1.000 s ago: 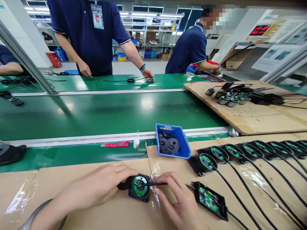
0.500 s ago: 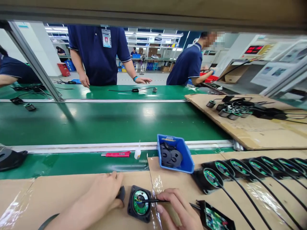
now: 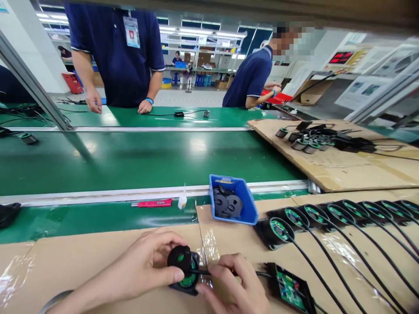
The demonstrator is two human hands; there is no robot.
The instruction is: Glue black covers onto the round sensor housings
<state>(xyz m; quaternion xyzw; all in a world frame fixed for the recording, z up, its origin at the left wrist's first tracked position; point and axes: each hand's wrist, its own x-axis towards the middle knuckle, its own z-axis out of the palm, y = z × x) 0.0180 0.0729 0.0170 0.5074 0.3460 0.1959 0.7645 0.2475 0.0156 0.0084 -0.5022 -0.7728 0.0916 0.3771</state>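
In the head view, the left hand has moved since half a second ago, bringing a black disc over the square black holder. Across the belt, a co-worker's hand has drawn back from the small part.

The left thumb and fingers are clamped on the disc, which hides part of the round green board in the holder beneath; whether they touch, I cannot tell. Just right of that grip, the right hand has its fingers at the black cable from the board; how tightly they pinch it, I cannot tell.

Right of the right hand lies an open black box. Beyond the hands stand a blue bin of dark discs, a white bottle and, further left, a red knife.
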